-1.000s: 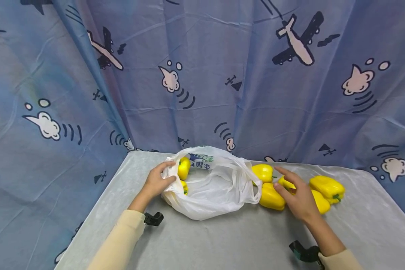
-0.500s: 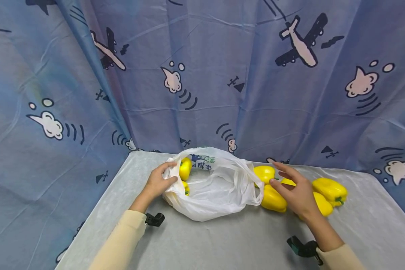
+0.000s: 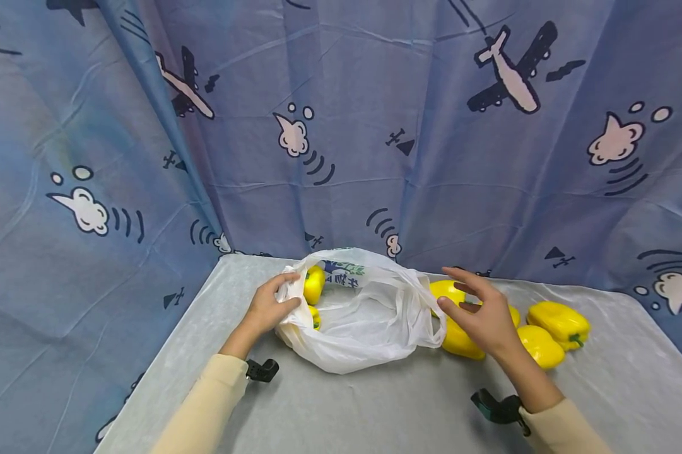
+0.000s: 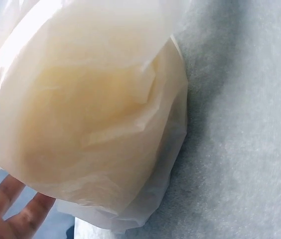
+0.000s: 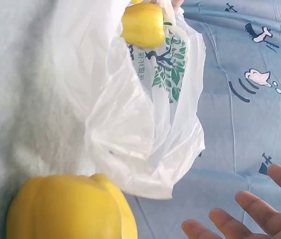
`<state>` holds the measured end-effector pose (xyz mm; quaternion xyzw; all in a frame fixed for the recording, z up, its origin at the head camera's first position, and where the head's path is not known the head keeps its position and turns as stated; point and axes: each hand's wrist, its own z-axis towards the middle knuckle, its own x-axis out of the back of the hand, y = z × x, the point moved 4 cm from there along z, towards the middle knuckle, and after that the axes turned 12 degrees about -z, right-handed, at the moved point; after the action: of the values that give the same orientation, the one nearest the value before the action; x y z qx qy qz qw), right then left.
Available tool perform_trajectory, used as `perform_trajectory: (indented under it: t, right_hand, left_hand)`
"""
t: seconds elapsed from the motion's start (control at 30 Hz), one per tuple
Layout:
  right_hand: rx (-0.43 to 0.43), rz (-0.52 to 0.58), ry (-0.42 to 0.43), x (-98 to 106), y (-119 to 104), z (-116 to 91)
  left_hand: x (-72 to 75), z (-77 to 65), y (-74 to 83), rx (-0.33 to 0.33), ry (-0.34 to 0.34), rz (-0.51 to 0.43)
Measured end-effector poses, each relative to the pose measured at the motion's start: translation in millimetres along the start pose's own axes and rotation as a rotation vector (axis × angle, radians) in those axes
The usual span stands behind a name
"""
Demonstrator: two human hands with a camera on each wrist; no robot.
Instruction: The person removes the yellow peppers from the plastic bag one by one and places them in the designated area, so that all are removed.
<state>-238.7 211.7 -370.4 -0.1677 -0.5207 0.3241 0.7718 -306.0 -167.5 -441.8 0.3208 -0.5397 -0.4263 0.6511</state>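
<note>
A white plastic bag [image 3: 346, 356] lies on its side on the table, its mouth spread wide. My left hand [image 3: 267, 308] pinches the bag's left rim between thumb and fingers. Just inside that rim sit two yellow bell peppers [image 3: 314, 285], the lower one partly hidden by plastic. My right hand [image 3: 484, 320] hovers with extended, spread fingers over several loose yellow bell peppers [image 3: 460, 343] right of the bag, holding nothing. In the right wrist view, one bell pepper [image 5: 70, 209] lies close below the bag's edge. Through the plastic, a yellowish shape shows in the left wrist view.
A grey cloth covers the table [image 3: 409, 410]. Behind and to the left hangs a blue curtain [image 3: 341, 157] printed with airplanes. Two more bell peppers [image 3: 559, 323] lie farther right, against each other. Black wrist cameras [image 3: 496, 407] stick out inward from both wrists.
My right hand has shifted left across the loose bell peppers towards the bag, fingers still extended. My left hand keeps its hold on the bag's rim.
</note>
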Motion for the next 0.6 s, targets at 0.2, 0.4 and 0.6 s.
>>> perform_trajectory:
  t: [0.2, 0.4, 0.6]
  right_hand:
    - [0.012, 0.018, -0.018, -8, -4, 7]
    - [0.023, 0.043, -0.039, -16, -10, 12]
    - [0.041, 0.076, -0.051, -24, -19, 17]
  left_hand:
    - [-0.6, 1.4, -1.9, 0.048, -0.02, -0.005]
    - [-0.7, 2.3, -4.6, 0.066, -0.031, 0.003]
    - [-0.7, 1.7, -2.7, 0.057, -0.03, 0.004]
